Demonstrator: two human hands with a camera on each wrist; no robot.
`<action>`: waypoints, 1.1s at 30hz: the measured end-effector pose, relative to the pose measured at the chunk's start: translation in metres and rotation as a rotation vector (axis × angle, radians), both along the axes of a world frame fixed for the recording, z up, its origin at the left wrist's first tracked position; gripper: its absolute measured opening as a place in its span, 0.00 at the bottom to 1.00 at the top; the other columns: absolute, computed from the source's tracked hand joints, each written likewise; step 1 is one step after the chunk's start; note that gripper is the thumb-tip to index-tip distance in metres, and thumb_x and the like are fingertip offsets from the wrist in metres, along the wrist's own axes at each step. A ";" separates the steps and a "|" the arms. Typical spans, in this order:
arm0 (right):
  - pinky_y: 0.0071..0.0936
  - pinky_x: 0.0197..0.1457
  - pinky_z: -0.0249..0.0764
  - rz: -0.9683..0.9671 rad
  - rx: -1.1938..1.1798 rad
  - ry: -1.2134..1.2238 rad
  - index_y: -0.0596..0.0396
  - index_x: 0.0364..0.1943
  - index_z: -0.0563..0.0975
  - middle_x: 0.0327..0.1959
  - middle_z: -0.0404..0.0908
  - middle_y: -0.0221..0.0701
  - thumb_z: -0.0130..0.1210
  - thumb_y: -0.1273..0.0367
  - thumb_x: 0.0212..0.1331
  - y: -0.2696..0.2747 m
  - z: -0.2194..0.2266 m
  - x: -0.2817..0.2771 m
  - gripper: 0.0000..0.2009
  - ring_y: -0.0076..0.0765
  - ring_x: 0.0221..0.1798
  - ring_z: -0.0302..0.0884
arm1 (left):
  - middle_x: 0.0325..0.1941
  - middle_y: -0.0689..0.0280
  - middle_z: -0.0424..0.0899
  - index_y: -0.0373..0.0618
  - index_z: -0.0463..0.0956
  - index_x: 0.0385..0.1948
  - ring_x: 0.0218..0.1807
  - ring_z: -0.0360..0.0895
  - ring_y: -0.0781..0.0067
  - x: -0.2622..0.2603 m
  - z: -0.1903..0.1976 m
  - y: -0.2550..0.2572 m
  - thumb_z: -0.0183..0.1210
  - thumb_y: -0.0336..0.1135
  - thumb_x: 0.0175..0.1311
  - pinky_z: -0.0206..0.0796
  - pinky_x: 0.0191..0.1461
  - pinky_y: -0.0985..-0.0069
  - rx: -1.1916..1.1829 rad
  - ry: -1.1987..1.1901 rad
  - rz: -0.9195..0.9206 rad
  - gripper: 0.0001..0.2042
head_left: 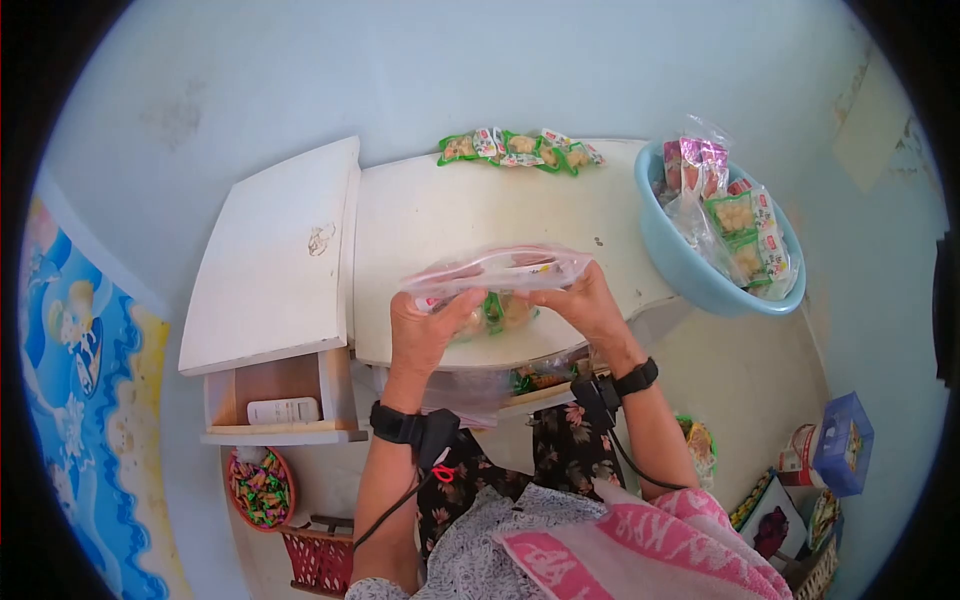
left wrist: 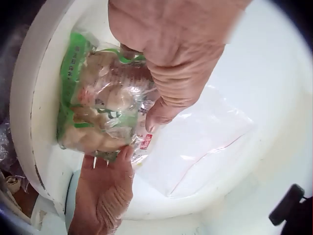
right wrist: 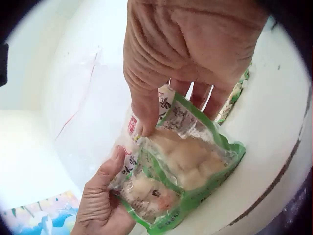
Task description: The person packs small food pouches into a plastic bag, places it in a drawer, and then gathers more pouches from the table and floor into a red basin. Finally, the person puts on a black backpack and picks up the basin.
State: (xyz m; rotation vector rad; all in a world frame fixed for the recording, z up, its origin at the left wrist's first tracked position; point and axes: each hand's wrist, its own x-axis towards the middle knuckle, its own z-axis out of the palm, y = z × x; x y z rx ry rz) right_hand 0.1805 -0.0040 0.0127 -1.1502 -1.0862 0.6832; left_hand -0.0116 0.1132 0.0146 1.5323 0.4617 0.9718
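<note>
My left hand [head_left: 420, 330] and right hand [head_left: 592, 305] hold a clear plastic bag [head_left: 495, 268] from both sides, above the white table [head_left: 430, 210]. Green-edged snack packets [right wrist: 188, 159] with pale, lumpy food sit between the hands, at the bag's lower end. In the right wrist view, the right thumb presses on the printed white end of one packet, and the left thumb pinches the other. A thin red line crosses the bag's clear film [left wrist: 195, 169] in the left wrist view. The left fingers are mostly hidden behind the packets.
Several similar packets [head_left: 520, 150] lie along the table's back edge. A light-blue basin [head_left: 720, 285] of packets stands at the right. Left of the table, a drawer [head_left: 335, 390] stands out with a white object inside. A red bowl [head_left: 290, 490] of wrapped sweets sits below.
</note>
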 end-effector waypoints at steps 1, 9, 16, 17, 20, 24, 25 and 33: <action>0.26 0.60 0.77 0.007 0.010 -0.019 0.63 0.53 0.84 0.48 0.88 0.28 0.69 0.78 0.59 0.000 0.005 -0.002 0.17 0.24 0.53 0.82 | 0.38 0.70 0.90 0.37 0.88 0.42 0.39 0.80 0.85 -0.005 0.007 0.001 0.71 0.28 0.64 0.73 0.43 0.81 0.035 0.051 0.001 0.08; 0.21 0.45 0.72 0.034 -0.044 -0.172 0.56 0.38 0.89 0.34 0.86 0.21 0.63 0.68 0.70 -0.003 0.032 0.004 0.07 0.16 0.39 0.76 | 0.38 0.67 0.91 0.36 0.87 0.42 0.40 0.81 0.84 -0.006 0.010 0.006 0.67 0.31 0.70 0.73 0.43 0.81 0.096 0.009 -0.019 0.08; 0.23 0.44 0.74 0.024 -0.105 -0.100 0.58 0.39 0.87 0.33 0.88 0.26 0.59 0.61 0.75 0.006 0.031 0.014 0.14 0.17 0.36 0.78 | 0.39 0.57 0.91 0.33 0.83 0.49 0.43 0.88 0.69 -0.010 0.025 -0.003 0.61 0.37 0.76 0.77 0.53 0.74 0.001 0.021 0.058 0.14; 0.23 0.43 0.73 -0.001 -0.098 -0.075 0.58 0.38 0.87 0.32 0.87 0.27 0.59 0.60 0.74 0.007 0.033 0.013 0.15 0.17 0.36 0.77 | 0.38 0.56 0.91 0.32 0.82 0.50 0.43 0.89 0.68 -0.009 0.028 -0.005 0.60 0.37 0.77 0.77 0.53 0.74 -0.012 0.021 0.072 0.14; 0.21 0.40 0.71 -0.066 -0.084 -0.007 0.58 0.35 0.84 0.32 0.87 0.28 0.59 0.59 0.74 0.011 0.036 0.011 0.16 0.18 0.33 0.75 | 0.37 0.56 0.91 0.32 0.80 0.54 0.41 0.89 0.66 -0.009 0.028 -0.006 0.58 0.36 0.78 0.78 0.53 0.73 -0.013 -0.058 0.079 0.15; 0.20 0.36 0.69 -0.103 -0.067 0.098 0.56 0.33 0.82 0.31 0.87 0.28 0.58 0.59 0.74 0.013 0.035 0.012 0.16 0.16 0.31 0.74 | 0.36 0.56 0.91 0.32 0.75 0.62 0.41 0.89 0.70 -0.014 0.031 -0.005 0.57 0.36 0.79 0.76 0.52 0.75 0.031 -0.044 0.101 0.18; 0.20 0.35 0.68 -0.110 -0.056 0.135 0.56 0.32 0.82 0.30 0.86 0.28 0.58 0.59 0.74 0.014 0.034 0.012 0.16 0.16 0.31 0.73 | 0.36 0.56 0.91 0.32 0.73 0.64 0.41 0.88 0.71 -0.014 0.032 -0.008 0.56 0.36 0.79 0.76 0.52 0.76 0.031 -0.051 0.115 0.20; 0.19 0.34 0.63 -0.103 -0.242 -0.004 0.52 0.26 0.80 0.25 0.82 0.25 0.62 0.60 0.70 0.021 0.025 0.024 0.16 0.16 0.29 0.70 | 0.41 0.61 0.87 0.37 0.69 0.70 0.52 0.84 0.69 -0.020 0.035 -0.013 0.65 0.38 0.70 0.72 0.53 0.72 0.292 0.193 0.371 0.29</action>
